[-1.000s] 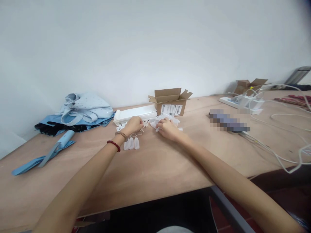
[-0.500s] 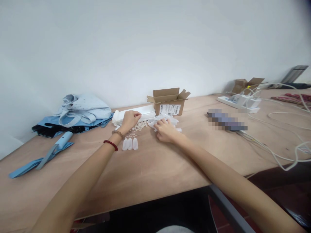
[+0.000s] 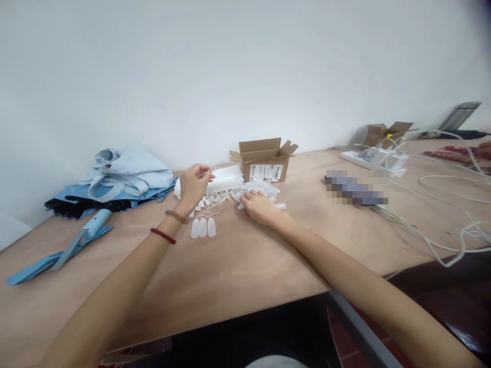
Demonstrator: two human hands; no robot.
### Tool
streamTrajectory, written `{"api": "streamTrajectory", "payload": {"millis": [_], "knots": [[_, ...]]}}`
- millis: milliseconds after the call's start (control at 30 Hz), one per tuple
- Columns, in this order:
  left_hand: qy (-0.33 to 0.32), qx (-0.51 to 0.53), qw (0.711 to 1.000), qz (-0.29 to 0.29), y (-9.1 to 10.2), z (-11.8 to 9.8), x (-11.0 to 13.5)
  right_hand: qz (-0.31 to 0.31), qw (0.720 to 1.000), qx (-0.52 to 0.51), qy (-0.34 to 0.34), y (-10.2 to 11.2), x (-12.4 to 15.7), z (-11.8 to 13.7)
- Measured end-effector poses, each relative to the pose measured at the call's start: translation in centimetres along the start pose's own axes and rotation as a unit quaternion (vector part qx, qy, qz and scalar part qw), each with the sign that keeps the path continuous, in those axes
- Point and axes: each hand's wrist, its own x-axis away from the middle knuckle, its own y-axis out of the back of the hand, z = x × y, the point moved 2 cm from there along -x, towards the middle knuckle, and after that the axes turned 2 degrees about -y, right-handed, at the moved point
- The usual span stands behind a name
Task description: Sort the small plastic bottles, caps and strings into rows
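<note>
My left hand is raised a little above the table, its fingers pinched on a small clear piece with string hanging from it. Below it lies a tangle of strings with small white tags. Three white oval tags lie side by side nearer to me. My right hand rests on a pile of small clear plastic bags, fingers curled over them. A stack of white flat packets sits behind my left hand. An open cardboard box stands just behind the pile.
A light blue bag on a dark blue cloth and a blue folded umbrella lie at left. At right are a power strip with white cables, a second small box, and another person's fingers at the edge.
My left hand has lifted off the table and moved back, pulling a small piece with string upward. The right hand has stayed on the bags.
</note>
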Motion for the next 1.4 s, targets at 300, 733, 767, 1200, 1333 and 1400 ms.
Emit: {"api": "streamTrajectory", "payload": {"millis": [300,733,767,1200,1333,1400], "knots": [[-0.086,-0.179,0.978,0.063,3.6,0.2,5.8,-0.047,0.995,-0.06,0.063,0.3,-0.1,0.7],[-0.088,-0.163,0.975,0.121,2.8,-0.5,7.6,-0.123,0.941,-0.313,0.027,0.6,0.5,1.9],[-0.089,-0.165,0.975,0.122,2.8,-0.6,7.6,-0.123,0.941,-0.314,0.03,0.7,0.5,2.0],[-0.075,-0.125,0.98,0.134,2.3,-1.3,8.5,-0.112,0.944,-0.308,0.05,1.7,1.0,3.0],[-0.054,-0.103,0.982,0.146,2.3,-1.5,8.6,-0.105,0.943,-0.309,0.062,2.1,1.2,3.3],[-0.051,-0.087,0.983,0.152,2.3,-1.4,8.6,-0.107,0.942,-0.309,0.071,2.3,1.3,3.5]]}}
